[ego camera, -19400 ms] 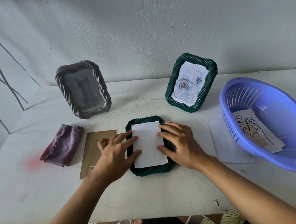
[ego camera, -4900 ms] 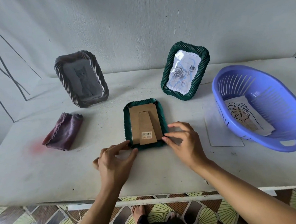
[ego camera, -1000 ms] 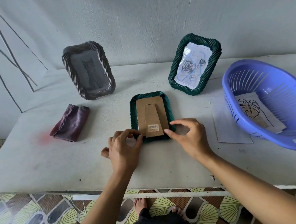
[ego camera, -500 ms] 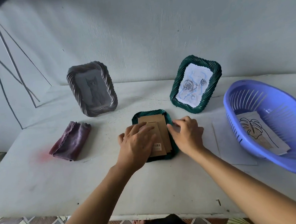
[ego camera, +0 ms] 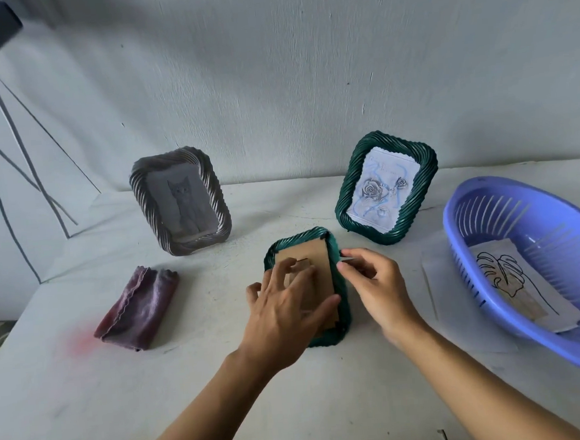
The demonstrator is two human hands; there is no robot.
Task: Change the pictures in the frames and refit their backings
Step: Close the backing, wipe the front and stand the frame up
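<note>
Green frame (ego camera: 298,237) now has the left grip (ego camera: 284,309) pressing flat-fingered on its backing (ego camera: 319,262); right grip (ego camera: 379,285) has shifted to pinch its side edge; refitting looks nearly done.

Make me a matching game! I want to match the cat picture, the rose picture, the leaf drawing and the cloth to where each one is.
Things:
1. cat picture
2. rose picture
3. leaf drawing
4. cloth

Places:
A. in the blue basket
B. in a standing green frame
C. in a grey frame
D. lying folded on the table

Pairs: 1-C, 2-B, 3-A, 4-D
</note>
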